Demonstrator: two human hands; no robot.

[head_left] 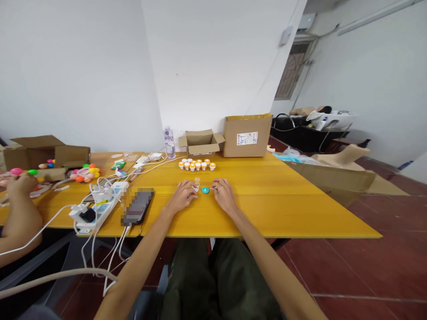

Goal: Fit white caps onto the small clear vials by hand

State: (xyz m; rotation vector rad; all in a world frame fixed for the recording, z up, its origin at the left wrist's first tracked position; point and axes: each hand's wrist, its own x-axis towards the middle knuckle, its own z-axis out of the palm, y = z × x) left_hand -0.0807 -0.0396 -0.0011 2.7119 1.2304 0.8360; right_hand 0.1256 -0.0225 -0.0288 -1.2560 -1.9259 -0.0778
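Observation:
A small teal round disc (205, 190) with a pale centre lies on the yellow table between my hands. My left hand (183, 195) rests just left of it, fingers bent and thumb apart from them. By those fingertips is a small white ring-like piece (196, 189); whether they touch it I cannot tell. Just beyond are pale, clear round pieces (197, 180). To the disc's right, my right hand (224, 194) is curved with thumb and fingers apart, nothing visible between them. Farther back stand several small white containers with orange bands (198, 166), grouped in rows.
Behind the containers are an open small carton (202, 144), a larger closed box (247, 137) and a clear bottle (169, 143). At left lie a phone (138, 206), a power strip (106, 206) and white cables. Another person's hand (20, 186) is near colourful balls (86, 173).

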